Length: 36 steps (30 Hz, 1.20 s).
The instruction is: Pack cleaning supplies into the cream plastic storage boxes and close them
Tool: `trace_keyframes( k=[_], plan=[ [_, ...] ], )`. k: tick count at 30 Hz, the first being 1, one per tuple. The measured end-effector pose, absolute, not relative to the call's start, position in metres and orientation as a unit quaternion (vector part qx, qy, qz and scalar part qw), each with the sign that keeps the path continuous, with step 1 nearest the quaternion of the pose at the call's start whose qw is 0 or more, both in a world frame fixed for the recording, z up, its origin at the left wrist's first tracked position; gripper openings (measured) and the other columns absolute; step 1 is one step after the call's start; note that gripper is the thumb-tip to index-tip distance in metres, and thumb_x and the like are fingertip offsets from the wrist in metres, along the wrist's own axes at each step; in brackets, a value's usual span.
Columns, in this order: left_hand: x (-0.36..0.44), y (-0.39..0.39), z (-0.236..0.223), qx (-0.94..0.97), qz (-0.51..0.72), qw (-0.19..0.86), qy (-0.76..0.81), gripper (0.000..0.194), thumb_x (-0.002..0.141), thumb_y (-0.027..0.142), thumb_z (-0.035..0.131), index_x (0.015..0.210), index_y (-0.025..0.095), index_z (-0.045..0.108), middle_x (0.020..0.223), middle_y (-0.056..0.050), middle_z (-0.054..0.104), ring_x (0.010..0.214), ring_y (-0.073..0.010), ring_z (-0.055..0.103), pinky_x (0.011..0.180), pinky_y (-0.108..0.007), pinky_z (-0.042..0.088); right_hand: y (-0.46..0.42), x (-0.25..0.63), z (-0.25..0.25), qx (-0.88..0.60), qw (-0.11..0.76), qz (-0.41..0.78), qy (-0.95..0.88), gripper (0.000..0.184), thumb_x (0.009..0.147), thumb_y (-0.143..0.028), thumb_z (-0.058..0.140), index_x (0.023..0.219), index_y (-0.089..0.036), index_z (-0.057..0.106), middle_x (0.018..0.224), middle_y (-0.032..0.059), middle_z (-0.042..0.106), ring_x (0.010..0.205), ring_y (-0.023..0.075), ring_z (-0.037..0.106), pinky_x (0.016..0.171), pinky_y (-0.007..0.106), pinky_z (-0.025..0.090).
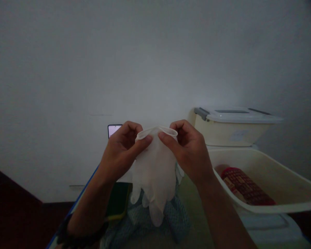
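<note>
Pinched the white disposable glove (155,169) by its cuff, thumb to finger, with left hand (123,148) at ten o'clock and right hand (190,148) at two, needing light, even tension against tearing.

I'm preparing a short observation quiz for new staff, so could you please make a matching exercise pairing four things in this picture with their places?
Things
1. white glove
2. red patterned item
3. lidded box
4. blue-green cloth

Places
a. behind the open tub
b. below the hanging glove
c. held by the left hand and right hand
d. lying inside the open tub

Pairs: 1-c; 2-d; 3-a; 4-b
</note>
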State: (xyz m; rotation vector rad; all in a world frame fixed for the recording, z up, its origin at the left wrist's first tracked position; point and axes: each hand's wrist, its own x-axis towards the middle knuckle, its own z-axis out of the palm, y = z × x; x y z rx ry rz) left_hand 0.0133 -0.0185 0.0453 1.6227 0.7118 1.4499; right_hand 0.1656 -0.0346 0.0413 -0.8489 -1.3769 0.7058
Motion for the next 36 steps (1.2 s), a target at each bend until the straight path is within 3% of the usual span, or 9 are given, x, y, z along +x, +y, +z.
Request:
trace_keyframes(
  k=[8, 13, 19, 26, 29, 32, 36],
  plan=[
    [0.014, -0.019, 0.045, 0.643, 0.586, 0.400, 0.289, 0.016, 0.082, 0.032, 0.059, 0.077, 0.020, 0.050, 0.062, 0.005, 0.050, 0.049, -0.0057, 0.045, 0.042, -0.013, 0.037, -0.034, 0.169, 0.045, -0.282, 0.617, 0.490, -0.547, 0.020, 0.075, -0.031, 0.067, 0.076, -0.022, 0.049, 0.064, -0.0072, 0.050, 0.053, 0.0061, 0.043, 0.045, 0.018, 0.033],
    [0.015, -0.022, 0.047, 0.634, 0.584, 0.405, 0.305, 0.016, 0.083, 0.034, 0.057, 0.080, 0.022, 0.048, 0.058, 0.006, 0.052, 0.040, -0.0047, 0.043, 0.035, -0.012, 0.033, -0.036, 0.168, 0.045, -0.309, 0.591, 0.481, -0.569, 0.020, 0.079, -0.038, 0.062, 0.078, -0.021, 0.052, 0.058, -0.0075, 0.048, 0.046, 0.0053, 0.041, 0.040, 0.017, 0.030],
    [0.015, -0.024, 0.049, 0.638, 0.568, 0.414, 0.315, 0.017, 0.080, 0.031, 0.061, 0.080, 0.023, 0.046, 0.054, 0.007, 0.055, 0.036, -0.0049, 0.045, 0.033, -0.012, 0.033, -0.040, 0.168, 0.047, -0.279, 0.527, 0.525, -0.607, 0.017, 0.077, -0.032, 0.065, 0.084, -0.020, 0.056, 0.069, -0.0049, 0.058, 0.057, 0.0062, 0.052, 0.049, 0.016, 0.041],
    [0.013, -0.022, 0.047, 0.647, 0.541, 0.439, 0.310, 0.017, 0.081, 0.035, 0.059, 0.078, 0.021, 0.051, 0.053, 0.006, 0.053, 0.038, -0.0059, 0.046, 0.034, -0.013, 0.034, -0.035, 0.169, 0.044, -0.312, 0.550, 0.503, -0.589, 0.012, 0.078, -0.030, 0.063, 0.082, -0.019, 0.061, 0.070, -0.0033, 0.060, 0.058, 0.0071, 0.052, 0.050, 0.017, 0.041],
    [0.012, -0.019, 0.045, 0.647, 0.529, 0.454, 0.309, 0.017, 0.078, 0.034, 0.062, 0.080, 0.019, 0.053, 0.063, 0.004, 0.059, 0.049, -0.0082, 0.054, 0.042, -0.015, 0.041, -0.032, 0.169, 0.043, -0.303, 0.594, 0.497, -0.555, 0.012, 0.078, -0.031, 0.062, 0.083, -0.020, 0.059, 0.067, -0.0050, 0.057, 0.055, 0.0062, 0.050, 0.047, 0.016, 0.039],
    [0.010, -0.016, 0.042, 0.668, 0.461, 0.502, 0.299, 0.023, 0.070, 0.029, 0.071, 0.084, 0.018, 0.056, 0.074, 0.001, 0.064, 0.062, -0.0114, 0.059, 0.051, -0.018, 0.047, -0.030, 0.169, 0.043, -0.301, 0.623, 0.507, -0.514, 0.015, 0.078, -0.033, 0.062, 0.086, -0.023, 0.054, 0.060, -0.0079, 0.053, 0.045, 0.0058, 0.047, 0.039, 0.016, 0.036],
    [0.008, -0.012, 0.038, 0.716, 0.300, 0.526, 0.348, 0.020, 0.068, 0.025, 0.072, 0.083, 0.016, 0.063, 0.072, 0.000, 0.066, 0.061, -0.0132, 0.060, 0.052, -0.021, 0.048, -0.030, 0.170, 0.043, -0.328, 0.622, 0.518, -0.486, 0.019, 0.078, -0.037, 0.062, 0.088, -0.026, 0.051, 0.050, -0.0104, 0.047, 0.033, 0.0051, 0.038, 0.030, 0.016, 0.024]
  ],
)
